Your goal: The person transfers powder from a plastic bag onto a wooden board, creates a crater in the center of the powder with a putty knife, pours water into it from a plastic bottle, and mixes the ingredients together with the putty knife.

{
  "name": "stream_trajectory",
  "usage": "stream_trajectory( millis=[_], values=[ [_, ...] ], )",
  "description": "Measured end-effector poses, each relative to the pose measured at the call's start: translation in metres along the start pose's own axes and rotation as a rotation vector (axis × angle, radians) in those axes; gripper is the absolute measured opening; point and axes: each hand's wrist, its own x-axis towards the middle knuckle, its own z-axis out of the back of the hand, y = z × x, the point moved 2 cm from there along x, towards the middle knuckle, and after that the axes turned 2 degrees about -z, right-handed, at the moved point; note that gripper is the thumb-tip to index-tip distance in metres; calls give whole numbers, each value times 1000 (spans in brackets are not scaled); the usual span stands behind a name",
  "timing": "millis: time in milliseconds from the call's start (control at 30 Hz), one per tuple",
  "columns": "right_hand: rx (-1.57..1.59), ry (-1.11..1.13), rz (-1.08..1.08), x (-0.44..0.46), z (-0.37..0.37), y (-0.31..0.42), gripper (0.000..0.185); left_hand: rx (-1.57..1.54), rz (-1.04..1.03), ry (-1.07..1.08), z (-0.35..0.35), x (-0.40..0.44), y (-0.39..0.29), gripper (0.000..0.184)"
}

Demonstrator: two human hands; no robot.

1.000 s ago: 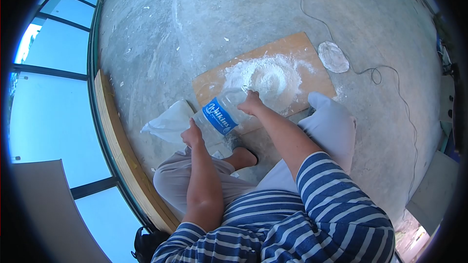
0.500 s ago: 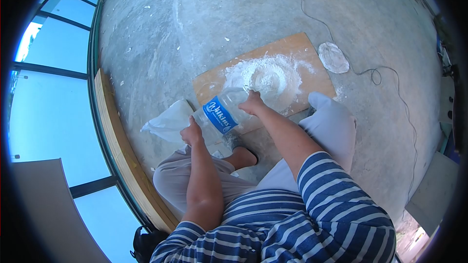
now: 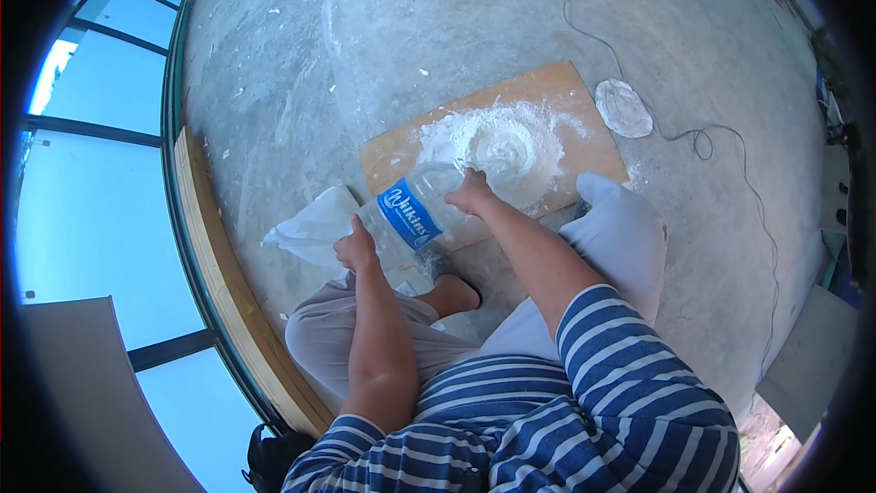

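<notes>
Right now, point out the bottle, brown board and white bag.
Bottle [image 3: 410,213]: head view, on its blue label.
Brown board [image 3: 555,84]: head view, bare upper-right corner.
White bag [image 3: 319,224]: head view, its middle.

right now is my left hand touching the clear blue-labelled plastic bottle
Touching; in the head view, the left hand grips the bottle at one end.

grey concrete floor [image 3: 274,64], dark-framed blue window panels [image 3: 109,219] along the left.

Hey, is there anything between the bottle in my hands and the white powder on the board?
Nothing visible stands between the bottle and the powder; your right hand holds the bottle near its powder-side end.
</notes>
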Motion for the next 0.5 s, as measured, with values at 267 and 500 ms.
stream_trajectory(
  millis=[267,500],
  values=[
    [104,-11,-115,20,-18,-12,97,23,-9,-11,3,-1,-4,88],
    [38,-16,-59,8,-10,-6,82,32,-15,-25,3,-1,-5,87]
  ],
)
